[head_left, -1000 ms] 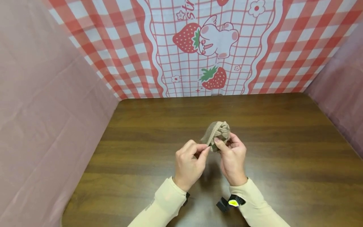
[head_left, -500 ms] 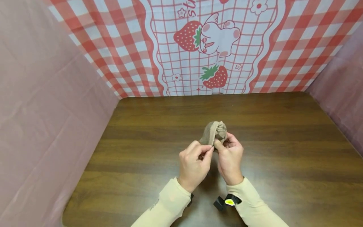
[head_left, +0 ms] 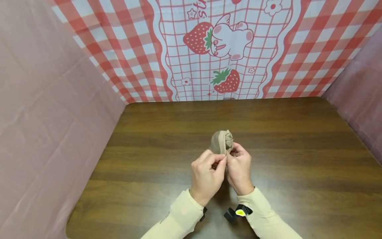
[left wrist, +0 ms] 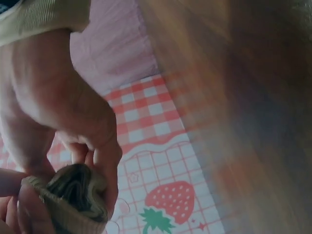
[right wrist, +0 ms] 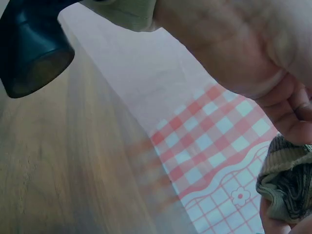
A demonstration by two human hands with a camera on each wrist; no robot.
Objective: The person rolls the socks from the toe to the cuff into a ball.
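A rolled-up sock [head_left: 218, 141], brown and tan with a ribbed cuff, is held between both hands above the wooden table. My left hand [head_left: 208, 177] pinches the near edge of its cuff between thumb and index finger. On the other side, my right hand [head_left: 240, 171] grips the bunched part, its thumb pressed close to the left fingertips. In the left wrist view, layers of dark fabric show inside the opening of the sock [left wrist: 73, 195]. The right wrist view catches the sock [right wrist: 285, 178] at its right edge, partly cut off.
The brown wooden table [head_left: 149, 132] extends around the hands. A red-and-white checked cloth with strawberries [head_left: 225, 81] hangs behind it. Pink cloth walls [head_left: 59, 132] stand at both sides. Black camera mounts [head_left: 230, 214] are strapped to the wrists.
The left hand has shifted slightly right and the right hand slightly left, bringing them closer together. The sock has moved a little left and turned, its cuff band now more upright.
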